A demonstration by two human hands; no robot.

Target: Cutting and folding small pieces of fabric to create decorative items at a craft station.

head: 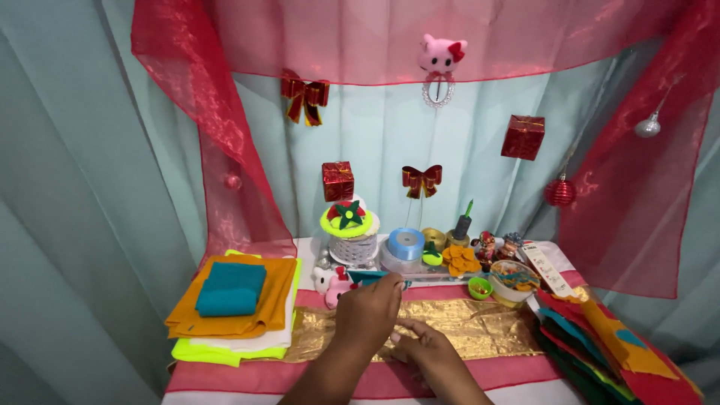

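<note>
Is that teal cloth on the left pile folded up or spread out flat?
Folded. The teal cloth lies as a thick, compact block with rounded doubled edges on top of the orange felt, covering only part of it.

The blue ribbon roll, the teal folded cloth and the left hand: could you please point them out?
blue ribbon roll [406, 244]: head view, its flat face.
teal folded cloth [231, 289]: head view, its top fold.
left hand [369, 313]: head view, its back.

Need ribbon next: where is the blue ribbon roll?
In the head view, the blue ribbon roll sits at the table's back centre, right of the white basket, beyond both hands.
</note>
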